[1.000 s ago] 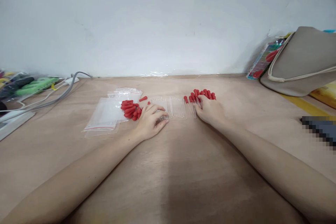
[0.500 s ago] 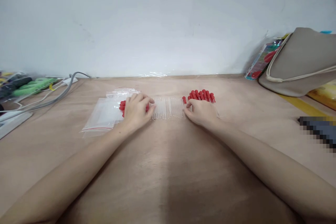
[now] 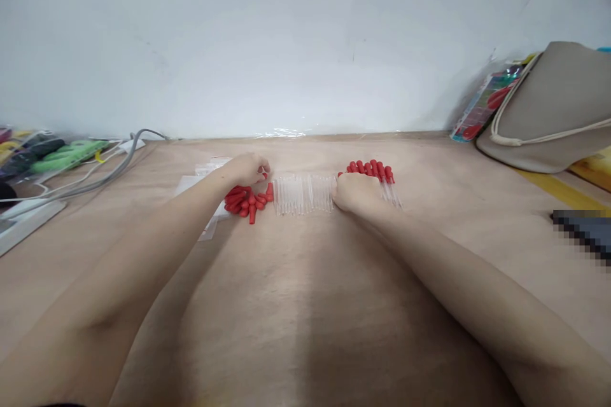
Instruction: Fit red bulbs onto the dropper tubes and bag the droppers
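A row of clear glass tubes point(image 3: 303, 194) lies side by side in the middle of the wooden table point(image 3: 305, 305). Left of it sits a heap of loose red rubber caps point(image 3: 245, 199). My left hand point(image 3: 245, 170) hovers over the far side of that heap, fingers curled down onto a cap I can barely see. Right of the row lie several tubes fitted with red caps point(image 3: 375, 173). My right hand point(image 3: 354, 193) rests closed against the row's right end, knuckles up, touching the tubes.
Clear zip bags point(image 3: 200, 184) lie under my left forearm. Grey cables point(image 3: 95, 178) and green tools point(image 3: 67, 154) crowd the far left. A beige bag point(image 3: 554, 108) and a colourful packet point(image 3: 482, 108) stand at the right by the white wall. A blurred dark patch point(image 3: 582, 235) sits near the right edge.
My left hand has lifted off the cap heap and moved farther back, uncovering the red caps. My right hand stayed at the row's right end and curled tighter.
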The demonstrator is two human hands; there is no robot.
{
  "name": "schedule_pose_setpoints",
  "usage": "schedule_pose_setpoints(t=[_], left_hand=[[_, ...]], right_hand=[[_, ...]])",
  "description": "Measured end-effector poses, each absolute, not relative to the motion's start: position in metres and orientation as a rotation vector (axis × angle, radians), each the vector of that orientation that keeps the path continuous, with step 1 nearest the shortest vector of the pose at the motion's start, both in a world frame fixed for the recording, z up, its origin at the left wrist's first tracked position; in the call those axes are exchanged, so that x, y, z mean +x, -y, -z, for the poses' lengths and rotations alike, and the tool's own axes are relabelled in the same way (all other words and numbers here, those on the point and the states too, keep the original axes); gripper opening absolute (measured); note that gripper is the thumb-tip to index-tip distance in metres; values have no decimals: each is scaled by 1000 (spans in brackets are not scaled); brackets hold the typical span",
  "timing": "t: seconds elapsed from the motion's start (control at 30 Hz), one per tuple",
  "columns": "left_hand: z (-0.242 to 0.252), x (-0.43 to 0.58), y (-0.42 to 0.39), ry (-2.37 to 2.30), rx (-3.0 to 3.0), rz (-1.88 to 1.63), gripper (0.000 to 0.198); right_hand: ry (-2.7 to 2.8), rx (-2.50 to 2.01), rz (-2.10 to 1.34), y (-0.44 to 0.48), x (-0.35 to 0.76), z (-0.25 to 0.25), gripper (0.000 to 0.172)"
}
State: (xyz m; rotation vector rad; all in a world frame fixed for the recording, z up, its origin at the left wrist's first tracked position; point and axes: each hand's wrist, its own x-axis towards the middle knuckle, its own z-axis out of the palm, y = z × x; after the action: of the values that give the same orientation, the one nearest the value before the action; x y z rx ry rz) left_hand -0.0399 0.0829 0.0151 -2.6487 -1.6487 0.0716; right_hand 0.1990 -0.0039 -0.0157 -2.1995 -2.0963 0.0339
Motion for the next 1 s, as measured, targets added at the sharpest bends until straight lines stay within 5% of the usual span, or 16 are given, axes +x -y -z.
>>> schedule_pose_setpoints(t=[0.2,0.47,0.7,1.0], left_hand=[[-19,-35,-79,1667,-2578,108,15],[1,-19,2,1430,-2694,1373,19],[37,5,34,1233,-2876,1518,10],[41,2,29,1038,-2635,1081,15]], right_hand=[[1921,-2090,64,19,206,10,27],[2091,-1444,136,43,236,33,31],[2118,-1096,153,54,236,51,25],[2116,-1017,176,60,219,54,20]])
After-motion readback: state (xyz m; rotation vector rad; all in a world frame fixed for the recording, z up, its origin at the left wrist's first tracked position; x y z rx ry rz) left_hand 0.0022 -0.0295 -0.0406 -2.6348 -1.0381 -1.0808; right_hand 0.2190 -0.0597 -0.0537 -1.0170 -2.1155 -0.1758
